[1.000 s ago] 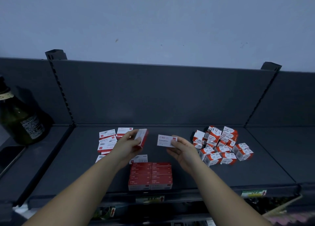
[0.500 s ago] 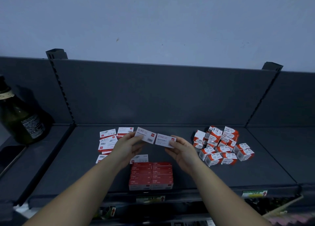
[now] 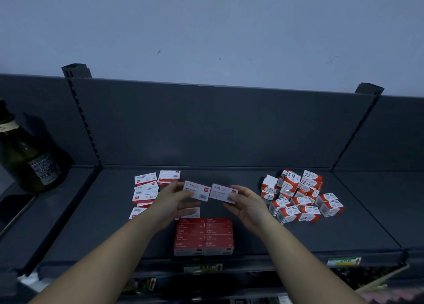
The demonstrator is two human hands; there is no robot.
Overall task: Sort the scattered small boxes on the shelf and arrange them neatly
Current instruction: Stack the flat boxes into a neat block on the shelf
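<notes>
Boxes (image 3: 197,190) in left grip (image 3: 173,200), right grip (image 3: 249,206)

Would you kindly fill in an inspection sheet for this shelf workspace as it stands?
Surface: dark grey shelf, boxes in three groups.
Job's things: neat red stack at the front centre; loose flat boxes at the left; heap of cube boxes at the right; left flat box and right flat box held side by side above the shelf.
Clutter: dark bottle on the neighbouring shelf, left.
Hands: left hand pinches the left flat box; right hand pinches the right flat box.
Cables: nothing seen.
Surroundings: grey back panel, pale wall, price labels on the shelf's front edge.
</notes>
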